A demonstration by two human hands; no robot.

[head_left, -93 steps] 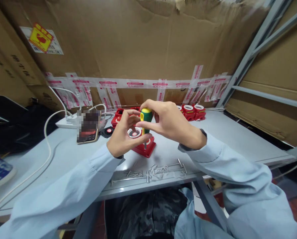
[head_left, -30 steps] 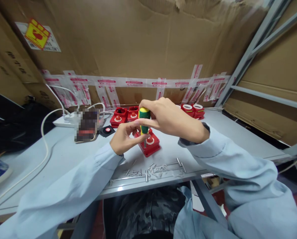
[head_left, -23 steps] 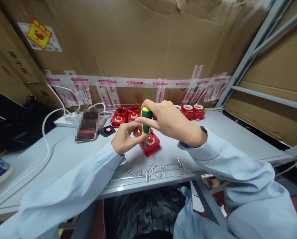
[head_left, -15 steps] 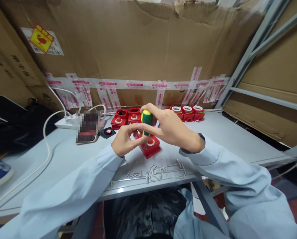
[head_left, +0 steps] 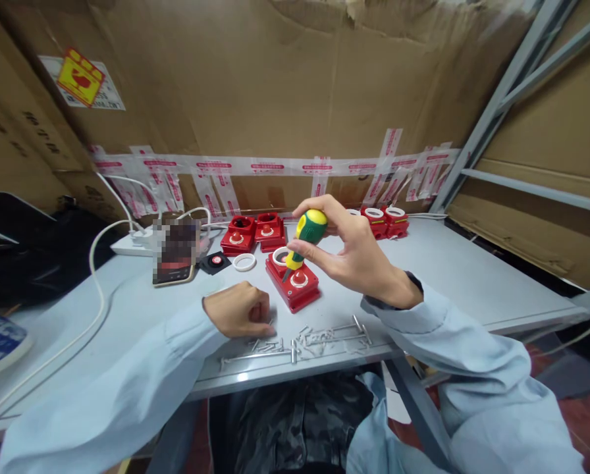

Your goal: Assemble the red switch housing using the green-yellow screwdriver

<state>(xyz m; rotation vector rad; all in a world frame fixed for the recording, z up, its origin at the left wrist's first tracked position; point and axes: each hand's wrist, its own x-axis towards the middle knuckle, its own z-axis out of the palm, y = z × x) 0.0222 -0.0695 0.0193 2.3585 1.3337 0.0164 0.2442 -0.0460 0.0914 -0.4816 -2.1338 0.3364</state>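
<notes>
My right hand (head_left: 359,253) grips a stubby green and yellow screwdriver (head_left: 311,230). The screwdriver is tilted, its shaft pointing down to the left over a red box (head_left: 302,299) with a red dome and a white ring on top. Whether the tip touches the box, I cannot tell. Lower on the left, my left hand (head_left: 240,309) is at the tabletop beside several loose screws (head_left: 270,345), its fingers curled and thumb close to them. What it pinches, if anything, is too small to make out. Behind that hand lies a loose white ring (head_left: 244,262).
Two red boxes (head_left: 238,235) stand at the back, near a black square part (head_left: 214,262) and a phone (head_left: 176,253). Several red parts with white rings (head_left: 395,224) line the back right. Long metal rods (head_left: 260,356) lie along the front edge. A white cable (head_left: 93,276) runs down the left.
My left hand has left the red box and moved down and left to the loose screws. My right hand has shifted slightly right, and the upright screwdriver now leans.
</notes>
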